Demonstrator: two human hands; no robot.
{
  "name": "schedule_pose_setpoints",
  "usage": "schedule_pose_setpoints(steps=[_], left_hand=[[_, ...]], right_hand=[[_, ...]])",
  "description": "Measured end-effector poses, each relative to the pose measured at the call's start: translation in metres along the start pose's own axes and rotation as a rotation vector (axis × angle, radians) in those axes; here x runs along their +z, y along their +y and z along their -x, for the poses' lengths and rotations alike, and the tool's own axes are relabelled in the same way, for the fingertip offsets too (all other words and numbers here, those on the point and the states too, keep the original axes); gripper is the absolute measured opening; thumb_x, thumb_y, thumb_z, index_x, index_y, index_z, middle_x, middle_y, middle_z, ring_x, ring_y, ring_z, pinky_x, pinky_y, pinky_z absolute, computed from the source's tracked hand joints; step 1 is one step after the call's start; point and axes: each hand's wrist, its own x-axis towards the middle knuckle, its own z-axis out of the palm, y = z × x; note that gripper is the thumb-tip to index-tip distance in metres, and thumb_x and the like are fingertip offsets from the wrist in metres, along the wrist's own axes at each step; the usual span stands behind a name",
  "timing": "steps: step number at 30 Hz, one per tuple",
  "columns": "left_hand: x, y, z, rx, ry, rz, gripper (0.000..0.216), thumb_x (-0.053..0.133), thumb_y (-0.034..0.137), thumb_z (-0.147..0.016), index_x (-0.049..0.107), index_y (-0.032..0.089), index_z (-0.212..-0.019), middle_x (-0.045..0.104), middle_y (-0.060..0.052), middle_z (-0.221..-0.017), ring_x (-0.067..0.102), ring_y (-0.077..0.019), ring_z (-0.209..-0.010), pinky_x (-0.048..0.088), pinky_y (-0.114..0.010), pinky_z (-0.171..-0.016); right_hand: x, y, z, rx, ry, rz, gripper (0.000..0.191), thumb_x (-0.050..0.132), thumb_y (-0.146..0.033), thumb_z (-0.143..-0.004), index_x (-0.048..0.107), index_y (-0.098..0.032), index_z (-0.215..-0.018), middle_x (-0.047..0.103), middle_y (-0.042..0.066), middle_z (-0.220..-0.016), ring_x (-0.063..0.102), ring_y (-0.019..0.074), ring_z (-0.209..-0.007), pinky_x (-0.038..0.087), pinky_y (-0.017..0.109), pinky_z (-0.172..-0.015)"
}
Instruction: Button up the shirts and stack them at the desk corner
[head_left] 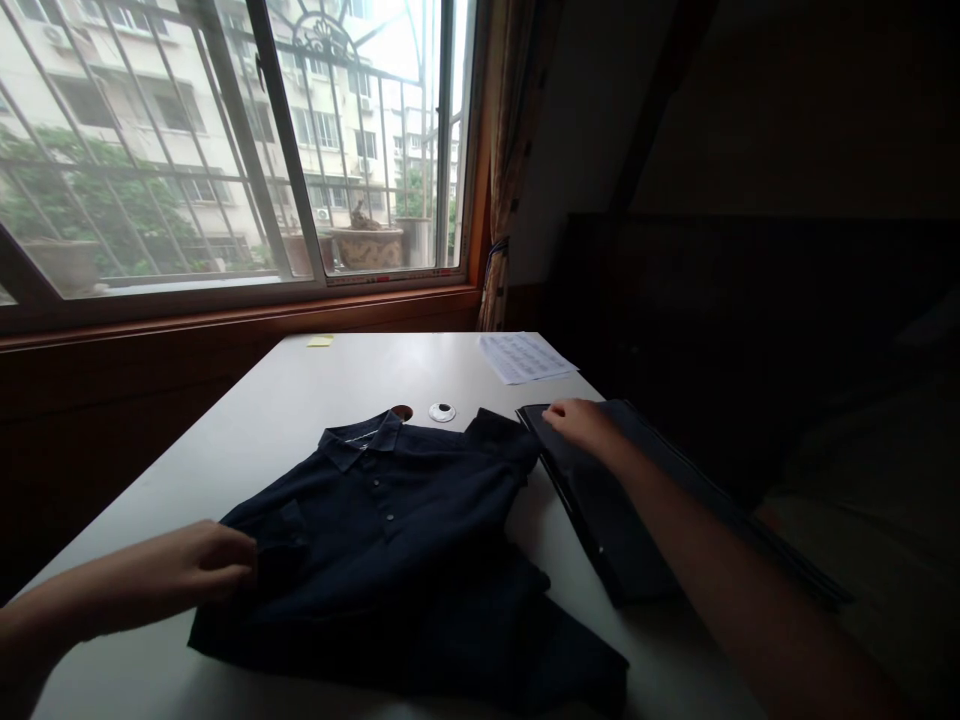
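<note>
A dark navy button-up shirt (397,540) lies face up on the white table (247,420), collar toward the window. My left hand (199,565) rests at the shirt's left edge, its fingers curled onto the fabric of the left sleeve. My right hand (585,425) lies on the far corner of a dark flat board (607,520) that sits on the table to the right of the shirt, fingers bent over its top edge.
A printed sheet of paper (525,357) lies at the table's far right. A round white cable grommet (442,412) sits behind the collar, and a yellow sticky note (320,341) near the far edge. A barred window (225,140) and curtain (510,150) stand behind. The right side is dark.
</note>
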Motion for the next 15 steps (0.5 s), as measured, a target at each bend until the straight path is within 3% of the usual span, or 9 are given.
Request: schedule_pose_setpoints(steps=[1, 2, 4, 5, 8, 10, 12, 15], left_hand=[[-0.007, 0.007, -0.011, 0.010, -0.115, 0.054, 0.037, 0.052, 0.051, -0.090, 0.074, 0.022, -0.084, 0.071, -0.005, -0.079, 0.067, -0.0233, -0.070, 0.052, -0.028, -0.060], [-0.013, 0.013, -0.025, 0.028, -0.154, 0.086, 0.039, 0.048, 0.053, -0.092, 0.073, 0.022, -0.090, 0.071, -0.005, -0.084, 0.067, -0.0235, -0.075, 0.052, -0.028, -0.063], [-0.020, 0.022, -0.058, 0.111, -0.035, 0.037, 0.038, 0.050, 0.053, -0.091, 0.071, 0.020, -0.090, 0.070, -0.006, -0.088, 0.066, -0.0237, -0.080, 0.052, -0.030, -0.069], [-0.021, 0.024, -0.077, 0.148, 0.057, 0.004, 0.036, 0.052, 0.051, -0.090, 0.070, 0.021, -0.093, 0.069, -0.006, -0.094, 0.066, -0.0240, -0.084, 0.052, -0.031, -0.074], [-0.015, 0.022, -0.131, 0.245, 0.302, -0.071, 0.033, 0.054, 0.043, -0.087, 0.069, 0.023, -0.109, 0.066, -0.009, -0.114, 0.063, -0.0257, -0.099, 0.051, -0.035, -0.086], [-0.005, 0.016, -0.161, 0.322, 0.402, -0.093, 0.034, 0.057, 0.042, -0.085, 0.070, 0.023, -0.110, 0.064, -0.011, -0.115, 0.060, -0.0278, -0.105, 0.049, -0.039, -0.091], [0.006, 0.009, -0.181, 0.365, 0.432, -0.079, 0.031, 0.057, 0.043, -0.085, 0.072, 0.021, -0.101, 0.065, -0.012, -0.108, 0.059, -0.0280, -0.102, 0.048, -0.041, -0.092], [0.020, 0.002, -0.194, 0.369, 0.443, -0.051, 0.031, 0.055, 0.046, -0.088, 0.072, 0.019, -0.091, 0.065, -0.011, -0.100, 0.059, -0.0271, -0.097, 0.049, -0.042, -0.090]], right_hand=[[0.004, -0.007, 0.002, -0.027, 0.099, 0.021, 0.021, 0.054, -0.027, -0.091, 0.070, -0.014, -0.093, 0.070, 0.014, -0.099, 0.063, 0.0234, -0.092, 0.044, 0.030, -0.078], [0.010, -0.017, 0.006, -0.077, 0.158, 0.024, 0.019, 0.054, -0.023, -0.090, 0.069, -0.015, -0.099, 0.068, 0.014, -0.106, 0.060, 0.0240, -0.099, 0.043, 0.031, -0.083], [0.028, -0.044, 0.017, -0.308, 0.293, 0.033, 0.016, 0.055, -0.019, -0.090, 0.069, -0.015, -0.097, 0.066, 0.012, -0.099, 0.058, 0.0234, -0.097, 0.043, 0.034, -0.088], [0.039, -0.060, 0.023, -0.456, 0.274, 0.006, 0.016, 0.054, -0.019, -0.092, 0.069, -0.015, -0.098, 0.065, 0.012, -0.097, 0.058, 0.0229, -0.095, 0.044, 0.035, -0.088], [0.076, -0.105, 0.039, -0.685, 0.145, -0.020, 0.011, 0.066, -0.029, -0.089, 0.070, -0.023, -0.098, 0.065, 0.004, -0.100, 0.059, 0.0187, -0.097, 0.046, 0.029, -0.091], [0.102, -0.125, 0.045, -0.876, 0.031, -0.054, 0.020, 0.067, -0.033, -0.090, 0.069, -0.024, -0.107, 0.063, 0.005, -0.106, 0.058, 0.0200, -0.100, 0.047, 0.031, -0.091], [0.124, -0.134, 0.047, -0.920, -0.026, -0.042, 0.026, 0.068, -0.035, -0.089, 0.067, -0.023, -0.111, 0.061, 0.007, -0.109, 0.057, 0.0214, -0.101, 0.049, 0.034, -0.090], [0.145, -0.131, 0.051, -0.868, -0.045, 0.003, 0.026, 0.067, -0.036, -0.089, 0.066, -0.021, -0.110, 0.060, 0.008, -0.111, 0.055, 0.0232, -0.102, 0.049, 0.037, -0.090]])
